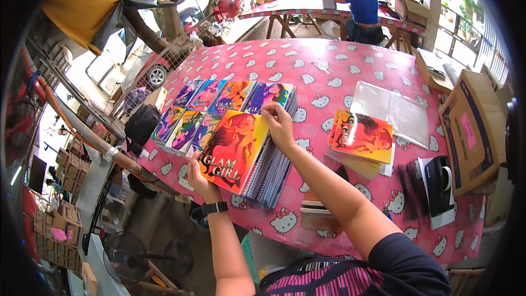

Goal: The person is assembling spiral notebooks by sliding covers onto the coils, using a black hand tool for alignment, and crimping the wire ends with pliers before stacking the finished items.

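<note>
A notebook with a yellow and orange illustrated cover [233, 145] lies on top of a tall stack of wire-bound notebooks [269, 178] at the table's near edge. My left hand [201, 180], with a dark band at the wrist, grips its lower left edge. At its upper right corner, the fingers of my right hand [279, 124] are closed on the edge. Just beyond stand several stacks of notebooks in blue, pink, orange and purple covers [205, 97], side by side. The notebook's far edge partly overlaps them.
Right of my forearm sits a pile of loose orange covers [361, 138], beside clear plastic sleeves [392, 111]. Black binding wires [408, 186], a black-and-white device [438, 178] and a cardboard box [472, 131] line the right side. Another person [364, 13] works at a far table.
</note>
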`<state>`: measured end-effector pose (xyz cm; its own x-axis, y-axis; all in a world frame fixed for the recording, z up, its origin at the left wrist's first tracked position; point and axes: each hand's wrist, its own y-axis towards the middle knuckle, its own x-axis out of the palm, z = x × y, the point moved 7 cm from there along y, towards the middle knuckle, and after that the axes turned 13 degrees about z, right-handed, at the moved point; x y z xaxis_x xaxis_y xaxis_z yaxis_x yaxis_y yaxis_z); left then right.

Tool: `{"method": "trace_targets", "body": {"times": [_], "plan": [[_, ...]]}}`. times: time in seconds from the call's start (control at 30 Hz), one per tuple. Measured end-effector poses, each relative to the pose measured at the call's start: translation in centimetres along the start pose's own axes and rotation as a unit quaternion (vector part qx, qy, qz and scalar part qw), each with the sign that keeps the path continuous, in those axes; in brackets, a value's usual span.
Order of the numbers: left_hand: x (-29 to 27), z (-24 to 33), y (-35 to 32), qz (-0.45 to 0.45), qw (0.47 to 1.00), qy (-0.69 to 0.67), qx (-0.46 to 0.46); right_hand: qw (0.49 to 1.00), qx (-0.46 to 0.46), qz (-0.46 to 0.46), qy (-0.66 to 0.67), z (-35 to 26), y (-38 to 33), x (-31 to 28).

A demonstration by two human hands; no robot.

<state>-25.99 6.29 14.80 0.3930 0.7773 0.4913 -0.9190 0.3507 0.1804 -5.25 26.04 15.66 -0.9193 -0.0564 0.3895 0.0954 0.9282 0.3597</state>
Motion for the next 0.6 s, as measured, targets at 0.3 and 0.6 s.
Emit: {"method": "trace_targets", "body": {"times": [0.3,0.6], "plan": [[-3.7,3.9,-0.3,0.103,0.977,0.127,0.137,0.941,-0.177,-0.086,-0.276,-6.2,1.4,-9.6],[2.9,14.0,-12.7,0.038,0.914,0.04,0.401,0.891,0.241,0.131,-0.361,-1.9,0.1,-45.2]]}}
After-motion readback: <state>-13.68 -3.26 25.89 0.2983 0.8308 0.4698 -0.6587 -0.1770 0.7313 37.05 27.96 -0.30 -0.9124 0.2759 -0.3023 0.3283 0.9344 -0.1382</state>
